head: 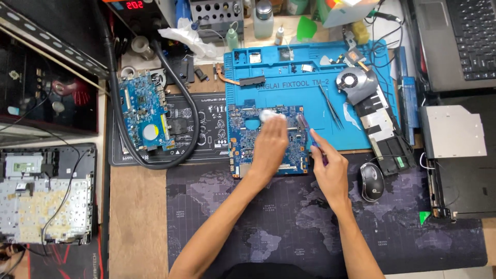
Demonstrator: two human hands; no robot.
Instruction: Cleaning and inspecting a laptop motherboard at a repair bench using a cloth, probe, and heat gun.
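1. The landmark is the blue circuit board [243,142], lying flat where the blue work mat [289,62] meets the dark map-printed desk mat [289,222] on the tabletop.
2. The left hand [269,147] lies over the middle of the board, fingers pressed together on a small white wad [268,115] at the board's far edge. It looks like cloth or tissue; I cannot tell which.
3. The right hand [328,168] sits at the board's right edge, pinching a thin blue-handled tool [305,126] whose tip points at the board's upper right corner. Whether it is a brush or a driver is too small to tell.
4. Judging by the wad and the tool, the step in hand is wiping or cleaning the board's surface, with the tool working the same area.
5. The next move seems to call for light, even pressure from the left hand so the board does not slide, and a steady tool tip kept off the small parts.
6. Right of the board lie tweezers [330,106] on the blue mat; farther right are a fan [352,81] and a mouse [371,181].
7. Left of the board, well apart, a second blue board [144,111] rests inside the loop of a black hose [192,111].
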